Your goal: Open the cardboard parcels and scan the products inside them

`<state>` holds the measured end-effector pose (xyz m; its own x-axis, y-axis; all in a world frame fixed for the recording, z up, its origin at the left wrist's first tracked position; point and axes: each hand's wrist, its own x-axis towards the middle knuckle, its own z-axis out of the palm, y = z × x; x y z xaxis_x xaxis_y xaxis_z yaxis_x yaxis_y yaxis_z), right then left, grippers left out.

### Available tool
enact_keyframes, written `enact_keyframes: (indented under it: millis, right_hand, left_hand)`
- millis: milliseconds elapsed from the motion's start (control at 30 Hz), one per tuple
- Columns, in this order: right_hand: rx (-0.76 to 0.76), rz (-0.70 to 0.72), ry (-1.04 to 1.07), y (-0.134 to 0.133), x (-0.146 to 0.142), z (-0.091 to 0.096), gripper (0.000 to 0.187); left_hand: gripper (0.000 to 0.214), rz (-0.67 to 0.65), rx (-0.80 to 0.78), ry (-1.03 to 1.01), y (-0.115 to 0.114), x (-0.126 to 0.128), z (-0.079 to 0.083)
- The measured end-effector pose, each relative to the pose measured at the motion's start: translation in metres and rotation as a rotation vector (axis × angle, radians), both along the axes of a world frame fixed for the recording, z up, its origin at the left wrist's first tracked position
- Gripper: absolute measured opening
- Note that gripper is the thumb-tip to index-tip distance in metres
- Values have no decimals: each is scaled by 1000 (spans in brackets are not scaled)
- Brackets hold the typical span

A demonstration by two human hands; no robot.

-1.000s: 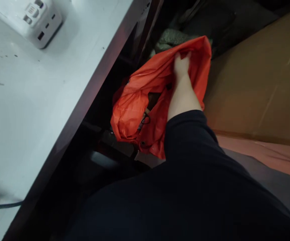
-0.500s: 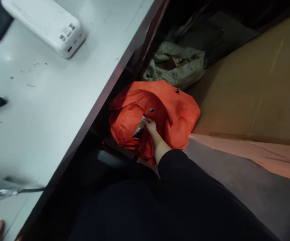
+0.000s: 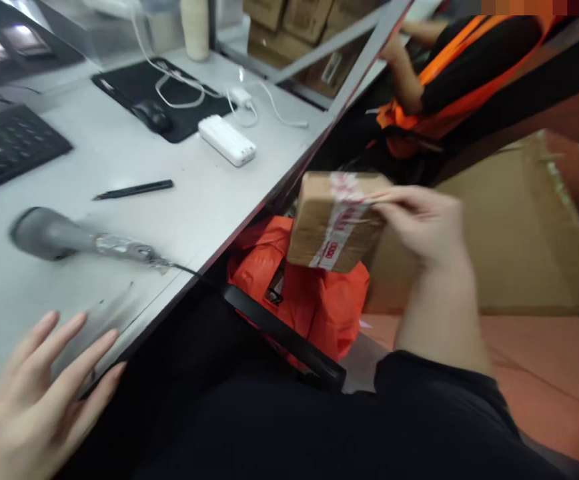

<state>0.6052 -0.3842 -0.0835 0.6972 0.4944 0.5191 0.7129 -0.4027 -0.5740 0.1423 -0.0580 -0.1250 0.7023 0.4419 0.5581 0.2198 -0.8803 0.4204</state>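
My right hand [image 3: 422, 227] grips a small brown cardboard parcel [image 3: 334, 220] sealed with red-and-white printed tape, held in the air beside the desk edge and above an orange plastic bag [image 3: 314, 300] on the floor. My left hand [image 3: 44, 393] hovers at the near edge of the white desk [image 3: 119, 220], fingers stretched out and apart, holding nothing. A grey handheld barcode scanner [image 3: 64, 237] lies on the desk just beyond that hand, its cable running off the edge.
On the desk lie a black pen [image 3: 134, 190], a white power bank [image 3: 227, 140], a mouse on a black mat [image 3: 152, 113] and a keyboard [image 3: 4, 147]. A large cardboard sheet [image 3: 514, 247] stands on the right. A person in an orange vest [image 3: 449, 73] sits beyond.
My right hand has come up out of the orange bag holding the taped parcel. The view has lifted from the floor to the desk, and my left hand has come into sight.
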Motion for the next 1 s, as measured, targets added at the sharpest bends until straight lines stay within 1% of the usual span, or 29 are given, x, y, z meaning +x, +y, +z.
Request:
enact_keyframes:
  millis: [33, 67, 100, 133, 167, 200, 233, 267, 300, 333, 367, 400, 433, 467, 500, 533, 567, 600, 633, 667, 733, 767, 800, 833, 867, 900, 933, 967, 1000]
  right_hand:
    - [175, 49, -119, 9, -7, 35, 5]
    - [359, 113, -226, 21, -13, 66, 5]
    - [521, 182, -303, 35, -18, 93, 7]
    - [675, 262, -356, 53, -22, 116, 11]
    - [815, 357, -383, 76, -26, 135, 16]
    - [937, 464, -380, 102, -31, 150, 20]
    - [1044, 573, -347, 131, -40, 162, 23]
    - [1126, 676, -280, 164, -52, 170, 26]
    - [1177, 756, -168, 198, -70, 175, 29]
    - [1197, 817, -26, 231, -94, 176, 33]
    - [1177, 861, 132, 262, -122, 173, 36]
    - [1128, 896, 289, 290, -154, 165, 39]
    - [1048, 932, 428, 313, -186, 155, 40]
    - [947, 977, 542, 331, -218, 142, 39]
    - [837, 1032, 627, 345, -247, 128, 36]
    - [689, 1085, 706, 356, -273, 114, 34]
    - [510, 1123, 783, 363, -293, 102, 34]
    - [323, 1148, 852, 368, -309, 90, 36]
    - [139, 1170, 905, 371, -321, 81, 38]
    - [-30, 1194, 935, 371, -328, 75, 40]
    - [-290, 1286, 910, 366, -332, 67, 47]
    - [-370, 1350, 839, 362, -329, 66, 51]
    - [-433, 1396, 724, 358, -324, 64, 53]
    - [-451, 1410, 559, 355, -317, 63, 54]
    - [-417, 1378, 357, 352, -307, 62, 54]
    - [-352, 1296, 144, 352, -295, 59, 54]
    - [-280, 1176, -50, 353, -281, 56, 54]
    - [-228, 1037, -197, 356, -267, 51, 56]
    - [-223, 906, -277, 360, -252, 46, 61]
  left_hand:
    - [60, -39, 87, -22, 3, -1, -4]
    - [67, -67, 160, -58, 4, -1, -7]
    - [73, -79, 209, -109, 5, -2, -8]
    - [77, -75, 238, -153, 4, -2, -9]
    - [81, -57, 242, -187, 1, -3, -9]
    - [83, -24, 214, -213, -2, -4, -8]
    - [85, 12, 153, -240, -6, -7, -7]
    - [88, 42, 64, -274, -10, -9, -6]
    - [93, 61, -42, -316, -13, -13, -4]
    - [100, 77, -142, -369, -16, -18, -2]
    - [107, 105, -205, -430, -18, -23, -1]
    - [114, 156, -207, -490, -19, -31, 0]
    - [118, 229, -138, -537, -19, -39, 1]
    - [121, 319, -7, -564, -18, -49, 2]
    - [123, 416, 162, -575, -17, -60, 3]
    - [124, 503, 328, -570, -15, -73, 4]
    - [124, 565, 455, -560, -13, -86, 5]
    - [122, 608, 521, -554, -9, -101, 7]
    - [117, 643, 511, -553, -4, -118, 10]
    - [108, 678, 428, -559, 3, -134, 14]
    - [83, 709, 142, -574, 18, -167, 21]
    - [69, 706, -1, -579, 25, -181, 24]
    - [58, 691, -115, -583, 33, -194, 26]
    - [53, 663, -189, -588, 40, -204, 26]
    - [51, 631, -224, -597, 45, -212, 26]
    - [51, 605, -235, -606, 49, -217, 24]
    - [49, 591, -237, -614, 52, -220, 22]
    - [46, 585, -241, -617, 53, -221, 21]
    - [44, 582, -247, -612, 54, -221, 20]
